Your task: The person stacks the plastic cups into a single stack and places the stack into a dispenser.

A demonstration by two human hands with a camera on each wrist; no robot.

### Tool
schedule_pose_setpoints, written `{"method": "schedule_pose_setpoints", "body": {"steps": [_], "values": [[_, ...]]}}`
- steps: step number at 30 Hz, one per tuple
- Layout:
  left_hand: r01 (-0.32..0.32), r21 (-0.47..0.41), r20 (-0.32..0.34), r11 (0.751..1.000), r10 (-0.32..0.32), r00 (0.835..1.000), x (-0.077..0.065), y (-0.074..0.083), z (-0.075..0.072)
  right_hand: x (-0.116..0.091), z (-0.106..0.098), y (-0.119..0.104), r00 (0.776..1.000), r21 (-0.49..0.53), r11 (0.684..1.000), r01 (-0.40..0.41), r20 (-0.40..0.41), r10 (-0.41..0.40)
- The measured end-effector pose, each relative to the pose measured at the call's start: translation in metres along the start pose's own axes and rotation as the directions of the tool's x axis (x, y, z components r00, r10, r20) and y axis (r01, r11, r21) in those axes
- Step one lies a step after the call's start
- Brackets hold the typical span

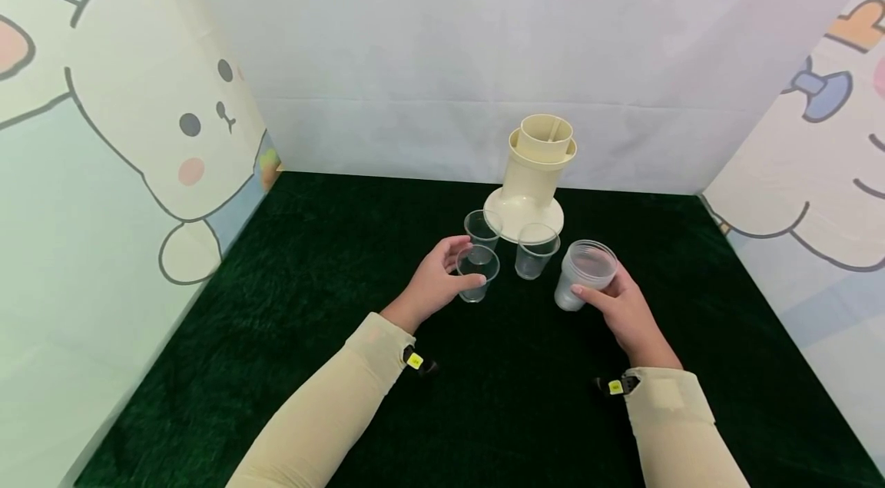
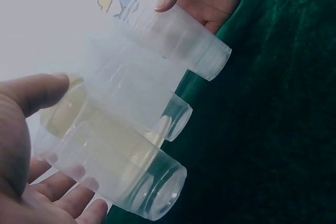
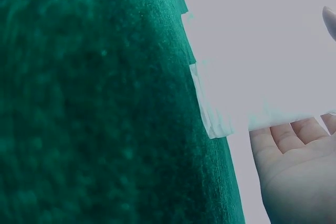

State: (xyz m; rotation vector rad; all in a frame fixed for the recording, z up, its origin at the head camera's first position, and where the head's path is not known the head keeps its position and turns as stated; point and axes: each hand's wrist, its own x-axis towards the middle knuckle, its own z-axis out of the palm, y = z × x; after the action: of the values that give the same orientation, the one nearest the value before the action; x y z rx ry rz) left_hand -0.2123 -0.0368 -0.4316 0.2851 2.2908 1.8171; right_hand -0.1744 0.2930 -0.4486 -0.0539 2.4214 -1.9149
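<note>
My left hand curves round a clear plastic cup, thumb on the near side and fingers on the far left. In the left wrist view, the thumb is at the rim of that cup. Two more clear cups stand close by: one cup behind it, another cup to its right. My right hand holds a stack of nested plastic cups, thumb in front. In the right wrist view, the stack is washed out, with fingers along its underside.
Behind the cups stands a cream plastic piece with a round base and a tube topped by a narrower cylinder. Dark green cloth covers the table. A white backdrop rises behind, with cartoon-printed panels on both sides.
</note>
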Motion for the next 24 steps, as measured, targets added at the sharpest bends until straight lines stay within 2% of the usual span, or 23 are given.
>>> {"method": "schedule_pose_setpoints", "body": {"steps": [13,24], "values": [[-0.003,-0.007,0.062,1.000,0.004,0.998,-0.0013,-0.0032,0.0016,0.0010,0.0005,-0.0004,1.000,-0.001,1.000,-0.005,0.000,0.005],[-0.010,-0.006,0.059,1.000,0.010,0.998,-0.0008,-0.0020,0.0027,0.0009,-0.0004,0.0001,1.000,0.009,1.000,-0.013,-0.001,0.013]]}}
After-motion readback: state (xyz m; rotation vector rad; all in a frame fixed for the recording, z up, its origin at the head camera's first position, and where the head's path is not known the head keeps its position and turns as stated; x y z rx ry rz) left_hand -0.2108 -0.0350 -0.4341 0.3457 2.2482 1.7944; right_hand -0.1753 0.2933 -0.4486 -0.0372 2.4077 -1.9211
